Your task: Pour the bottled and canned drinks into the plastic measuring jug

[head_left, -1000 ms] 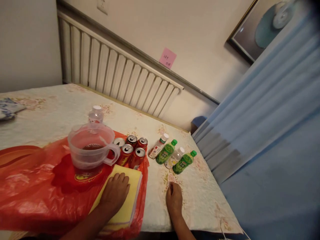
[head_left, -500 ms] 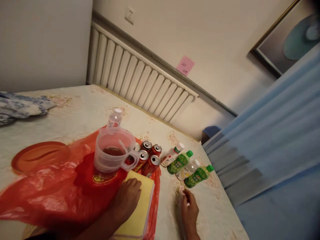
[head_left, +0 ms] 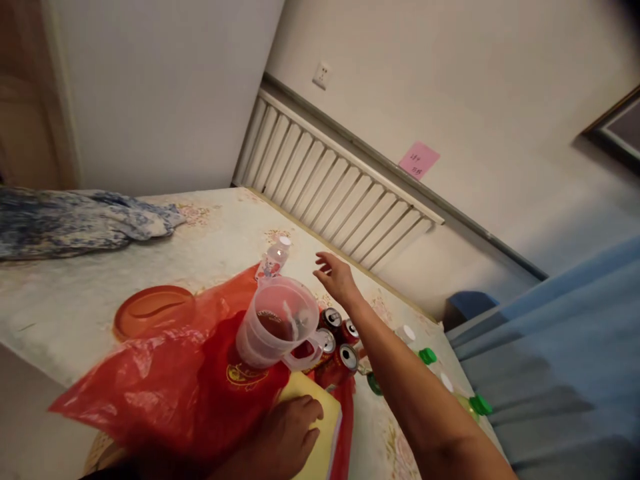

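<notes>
My left hand (head_left: 293, 427) lies on a yellow pad (head_left: 327, 408) that looks like a book or folded cloth, fingers resting on its surface without gripping. My right hand (head_left: 337, 275) is raised over the back of the table, fingers apart and holding nothing. To its left, a small clear bottle with a white cap (head_left: 274, 258) stands behind a translucent plastic jug (head_left: 280, 313). Dark liquid fills the jug's lower part. Several red and dark drink cans (head_left: 336, 370) cluster beside the jug's handle, under my right forearm.
A red plastic bag (head_left: 165, 393) spreads beneath the jug, near an orange-red lid (head_left: 155, 310). Several green-capped and white-capped bottles (head_left: 470, 404) lie partly behind my right arm. A blue patterned cloth (head_left: 85, 223) is at far left; a radiator (head_left: 330, 173) lines the wall.
My right hand has gone from beside the green-capped bottles to the back of the table, near the small clear bottle. My left hand stays on the yellow pad. The view has swung left.
</notes>
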The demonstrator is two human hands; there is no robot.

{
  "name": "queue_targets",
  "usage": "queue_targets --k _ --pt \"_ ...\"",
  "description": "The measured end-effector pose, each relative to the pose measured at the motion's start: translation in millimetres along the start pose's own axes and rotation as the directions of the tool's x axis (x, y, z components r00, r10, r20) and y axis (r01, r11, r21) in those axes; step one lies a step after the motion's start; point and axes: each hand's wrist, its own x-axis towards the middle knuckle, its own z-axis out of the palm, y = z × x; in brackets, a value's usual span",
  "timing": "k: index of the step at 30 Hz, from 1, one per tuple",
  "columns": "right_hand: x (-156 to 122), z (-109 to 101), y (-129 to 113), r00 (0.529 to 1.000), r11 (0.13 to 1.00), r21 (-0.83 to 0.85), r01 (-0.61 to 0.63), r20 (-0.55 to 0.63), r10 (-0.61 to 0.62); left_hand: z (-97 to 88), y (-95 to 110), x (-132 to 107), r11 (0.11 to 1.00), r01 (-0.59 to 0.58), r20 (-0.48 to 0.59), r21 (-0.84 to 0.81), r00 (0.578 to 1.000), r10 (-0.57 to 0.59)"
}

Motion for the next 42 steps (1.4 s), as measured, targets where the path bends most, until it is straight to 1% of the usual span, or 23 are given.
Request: queue_targets --k 2,5,6,8,11,13,15,17,19,21,24,26,28,30,33,34,35,37,40,42 --pt "33.8 18.8 -8.0 0.995 0.993 -0.100 0.062 0.082 -0.053 1.6 -1.3 -0.3 0.999 0.014 0.014 -0.038 1.000 -0.013" --pt "70.0 40.9 -17.0 0.968 0.953 -0.228 0.199 0.194 -0.156 7.9 -7.4 1.2 0.996 0.016 0.021 -0.084 1.000 -0.014" --pt "79.1 46.7 -18.7 0.960 0.939 -0.259 0.226 0.222 -0.170 10.1 -10.0 1.9 0.996 0.015 0.023 -0.093 1.000 -0.013" --pt "93.7 57.1 -19.7 0.951 0.922 -0.307 0.236 0.268 -0.154 12.6 -14.3 3.0 0.996 0.015 0.031 -0.091 0.999 -0.013" --pt "106.9 70.3 -16.7 0.936 0.917 -0.338 0.211 0.340 -0.090 11.0 -16.8 3.0 0.995 0.030 0.068 -0.093 0.997 -0.024" --pt "109.0 76.6 -13.7 0.929 0.919 -0.339 0.201 0.363 -0.069 9.3 -17.0 2.0 0.994 0.038 0.080 -0.105 0.996 -0.030" --pt "105.7 78.7 -11.5 0.934 0.921 -0.338 0.191 0.352 -0.064 9.6 -17.2 0.9 0.993 0.040 0.066 -0.111 0.997 -0.033" --pt "98.2 74.5 -11.1 0.944 0.923 -0.338 0.182 0.323 -0.068 10.9 -16.4 -0.2 0.993 0.039 0.053 -0.108 0.998 -0.033" --pt "88.4 61.8 -12.5 0.956 0.926 -0.337 0.172 0.284 -0.075 10.5 -13.0 -1.4 0.994 0.039 0.045 -0.099 0.998 -0.035" --pt "77.4 39.3 -15.0 0.970 0.927 -0.344 0.150 0.233 -0.071 7.0 -6.6 -2.5 0.996 0.037 0.044 -0.082 0.998 -0.034" --pt "56.3 -10.8 -20.0 0.988 0.925 -0.361 0.119 0.134 -0.075 -1.3 3.5 -3.3 0.999 0.017 0.039 -0.048 0.999 -0.015" --pt "36.3 -51.1 -24.5 0.990 0.928 -0.346 0.138 0.042 -0.131 -4.4 6.8 -2.5 0.998 0.015 0.036 -0.059 0.999 -0.013" --pt "10.0 -92.0 -30.6 0.988 0.935 -0.334 0.121 -0.046 -0.145 -3.5 5.9 -0.8 0.996 0.006 0.014 -0.084 1.000 -0.005" --pt "-22.4 -129.1 -38.2 0.986 0.935 -0.344 0.090 -0.100 -0.132 1.3 1.3 1.6 0.990 0.000 -0.013 -0.142 1.000 -0.001" --pt "-78.4 -172.2 -50.9 0.985 0.954 -0.300 0.005 -0.163 -0.056 12.5 -8.8 6.0 0.961 -0.011 -0.056 -0.277 0.998 -0.005" --pt "-97.6 -182.7 -55.0 0.989 0.961 -0.273 -0.035 -0.150 -0.007 16.2 -12.1 7.5 0.942 0.002 -0.061 -0.336 0.998 -0.024" --pt "-116.7 -191.1 -59.0 0.990 0.966 -0.246 -0.077 -0.136 0.045 19.5 -15.1 8.8 0.911 0.026 -0.045 -0.411 0.998 -0.049" --pt "-152.7 -202.3 -66.9 0.989 0.973 -0.190 -0.130 -0.090 0.115 23.7 -19.7 10.8 0.826 0.078 0.011 -0.559 0.996 -0.087" --pt "-197.9 -204.8 -78.5 0.990 0.978 -0.156 -0.141 0.009 0.144 22.2 -22.3 10.4 0.687 0.141 0.069 -0.713 0.989 -0.131" --pt "-220.4 -197.3 -86.3 0.982 0.978 -0.139 -0.154 0.090 0.167 16.5 -21.1 7.6 0.614 0.129 0.090 -0.778 0.991 -0.094"
